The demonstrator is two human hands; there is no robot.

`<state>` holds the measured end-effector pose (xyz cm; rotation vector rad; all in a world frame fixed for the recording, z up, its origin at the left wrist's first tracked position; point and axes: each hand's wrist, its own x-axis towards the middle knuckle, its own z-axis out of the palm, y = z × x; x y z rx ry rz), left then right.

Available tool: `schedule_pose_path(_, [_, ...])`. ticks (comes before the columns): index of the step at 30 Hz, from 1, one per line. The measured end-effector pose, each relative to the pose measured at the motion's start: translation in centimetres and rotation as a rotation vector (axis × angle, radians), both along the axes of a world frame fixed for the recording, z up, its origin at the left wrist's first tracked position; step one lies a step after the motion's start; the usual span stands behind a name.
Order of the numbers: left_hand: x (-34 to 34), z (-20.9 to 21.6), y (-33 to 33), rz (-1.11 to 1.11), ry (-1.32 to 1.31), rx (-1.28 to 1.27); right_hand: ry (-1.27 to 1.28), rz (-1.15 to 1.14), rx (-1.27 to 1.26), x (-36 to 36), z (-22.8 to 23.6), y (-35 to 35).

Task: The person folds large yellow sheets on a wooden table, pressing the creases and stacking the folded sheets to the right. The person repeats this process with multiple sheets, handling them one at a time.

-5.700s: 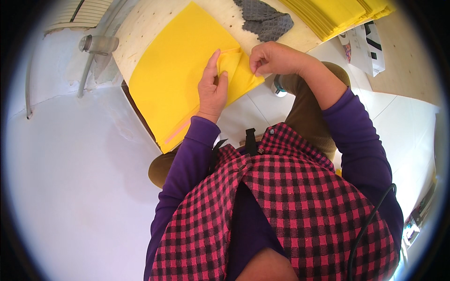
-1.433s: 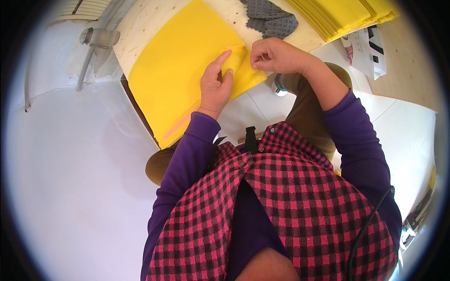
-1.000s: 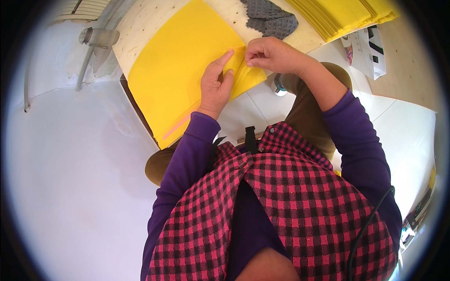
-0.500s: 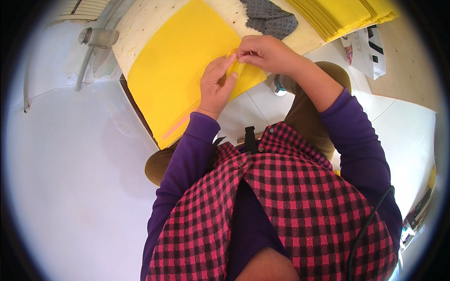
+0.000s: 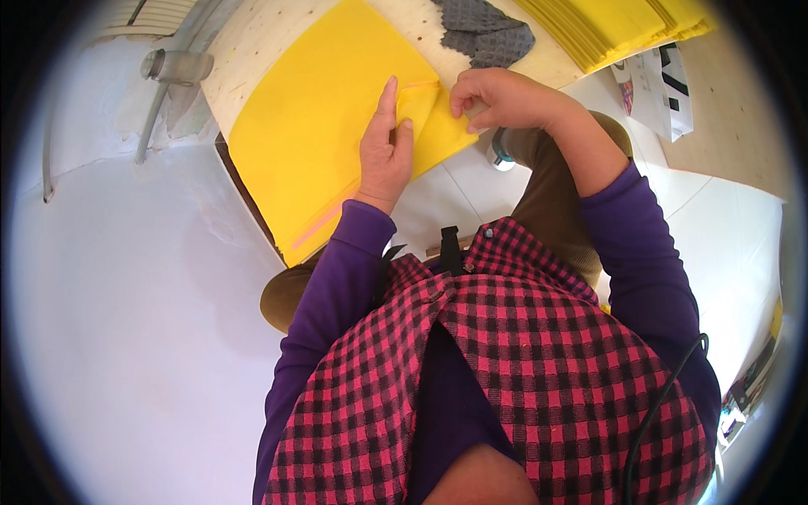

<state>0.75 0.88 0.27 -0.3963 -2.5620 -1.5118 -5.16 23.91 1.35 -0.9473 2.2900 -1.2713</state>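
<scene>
A large yellow cloth-like sheet (image 5: 311,118) lies on the light wooden table in front of me, with a pinkish strip along its near edge. My left hand (image 5: 389,156) rests on it, fingers stretched upward and thumb apart. Beside that thumb, a narrow folded yellow flap (image 5: 418,103) stands up from the sheet. My right hand (image 5: 497,99) is over the sheet's right corner, clear of the flap. Its fingers are loosely curled with the tips apart, and I see nothing between them.
A crumpled dark grey cloth (image 5: 484,35) lies behind my right hand. Stacked yellow sheets (image 5: 610,29) are at the far right, above a white printed bag (image 5: 661,93). The wooden tabletop (image 5: 244,63) shows at far left, near a pipe fitting (image 5: 178,67) by the wall.
My right hand has let go of the yellow flap and moved right, away from my left hand. The left fingers have straightened, and the flap now shows uncovered.
</scene>
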Motion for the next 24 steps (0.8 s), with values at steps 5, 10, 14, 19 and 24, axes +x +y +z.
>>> schedule_pose_path(5, [-0.3,-0.3,0.1,-0.067,0.159,0.064,-0.123,0.002,0.001,-0.5,-0.7,-0.5])
schedule_pose_path(10, [-0.5,-0.8,-0.4,-0.146,0.146,0.077,-0.063,-0.015,-0.042,-0.4,-0.8,-0.7])
schedule_pose_path(14, [-0.7,-0.8,-0.6,-0.185,0.112,0.109,-0.006,-0.021,-0.054,-0.3,-0.6,-1.0])
schedule_pose_path(19, [-0.5,-0.6,-0.7,-0.162,0.058,0.075,0.007,-0.042,-0.058,-0.3,-0.2,-1.3])
schedule_pose_path(24, [-0.6,-0.3,-0.4,-0.180,0.079,0.069,0.011,-0.056,-0.075,-0.3,-0.1,-1.5])
